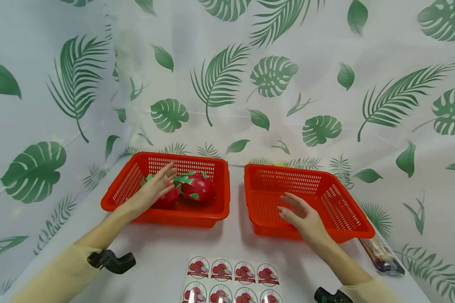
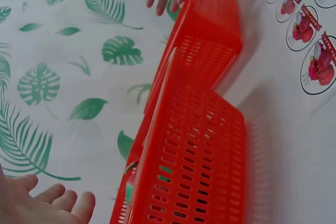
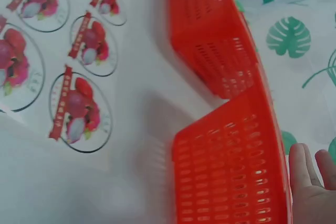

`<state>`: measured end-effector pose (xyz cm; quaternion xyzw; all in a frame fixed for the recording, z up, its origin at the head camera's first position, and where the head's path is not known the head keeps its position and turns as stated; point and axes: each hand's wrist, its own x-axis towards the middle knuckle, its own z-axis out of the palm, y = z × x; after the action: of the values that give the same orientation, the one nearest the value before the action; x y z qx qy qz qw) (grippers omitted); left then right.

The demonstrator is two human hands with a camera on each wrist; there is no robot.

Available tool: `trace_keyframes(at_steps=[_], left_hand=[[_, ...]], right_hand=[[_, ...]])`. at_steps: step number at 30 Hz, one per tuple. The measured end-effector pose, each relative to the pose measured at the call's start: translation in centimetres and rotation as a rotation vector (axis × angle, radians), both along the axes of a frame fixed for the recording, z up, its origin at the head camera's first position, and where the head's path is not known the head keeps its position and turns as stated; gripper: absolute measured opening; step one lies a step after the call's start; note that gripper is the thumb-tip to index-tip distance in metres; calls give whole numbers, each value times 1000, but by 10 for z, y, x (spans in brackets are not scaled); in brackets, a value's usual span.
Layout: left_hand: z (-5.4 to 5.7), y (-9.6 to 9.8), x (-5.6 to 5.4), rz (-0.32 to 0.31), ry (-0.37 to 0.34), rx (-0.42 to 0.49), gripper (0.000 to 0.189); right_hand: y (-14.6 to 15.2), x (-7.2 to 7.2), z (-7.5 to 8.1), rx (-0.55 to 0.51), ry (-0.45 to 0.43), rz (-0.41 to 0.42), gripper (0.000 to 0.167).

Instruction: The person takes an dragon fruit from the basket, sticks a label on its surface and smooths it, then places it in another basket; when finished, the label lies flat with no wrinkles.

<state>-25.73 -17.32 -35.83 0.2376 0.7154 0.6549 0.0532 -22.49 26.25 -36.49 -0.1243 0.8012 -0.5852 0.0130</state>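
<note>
Two red perforated plastic baskets stand side by side. In the left basket [image 1: 182,219] lie two red dragon fruits with green scales: one dragon fruit [image 1: 200,188] in plain sight, the other dragon fruit [image 1: 168,198] partly hidden behind my left hand [image 1: 154,190]. That hand hovers over the basket with fingers extended and holds nothing. Over the front of the right basket [image 1: 274,232], which has nothing visible inside, my right hand [image 1: 307,219] is held with loosely bent, spread fingers and no object in it. The left wrist view shows the left hand [image 2: 50,203] beside the basket's rim.
A sheet of round dragon fruit stickers [image 1: 221,269] lies on the white table [image 1: 155,256] in front of the baskets. Beside the right basket is a long, shiny packet [image 1: 384,256], partly covered by the basket. A leaf-patterned sheet [image 1: 220,38] rises behind and at the sides.
</note>
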Motion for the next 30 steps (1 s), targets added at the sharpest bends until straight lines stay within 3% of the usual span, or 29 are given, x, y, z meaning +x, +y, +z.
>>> trace_keyframes(at_steps=[5,8,13,16,18,22,24,26,30], left_hand=[[2,1,-2,31,9,-9,60],[4,0,-1,68,50,-68,61],[3,-5,9,134,104,-124,59],[-2,-9,17,208,155,-146,57],[-10,-14,22,282,249,-238,58],[-31,-28,31,430,543,-529,51],[-43,-35,33,481,680,-623,44],[-56,-42,34,509,763,-639,37],[-76,-48,32,530,858,-568,30]], right_hand=[[3,1,2,56,56,3,56],[2,2,3,84,89,-7,54],[0,3,-1,85,105,-34,52],[-1,1,-5,75,111,-43,51],[-3,0,-7,79,121,-44,50],[-14,-4,-8,121,175,-56,47],[-21,-7,-7,151,212,-67,45],[-33,-13,-6,167,241,-67,44],[-61,-25,-7,192,266,-49,46]])
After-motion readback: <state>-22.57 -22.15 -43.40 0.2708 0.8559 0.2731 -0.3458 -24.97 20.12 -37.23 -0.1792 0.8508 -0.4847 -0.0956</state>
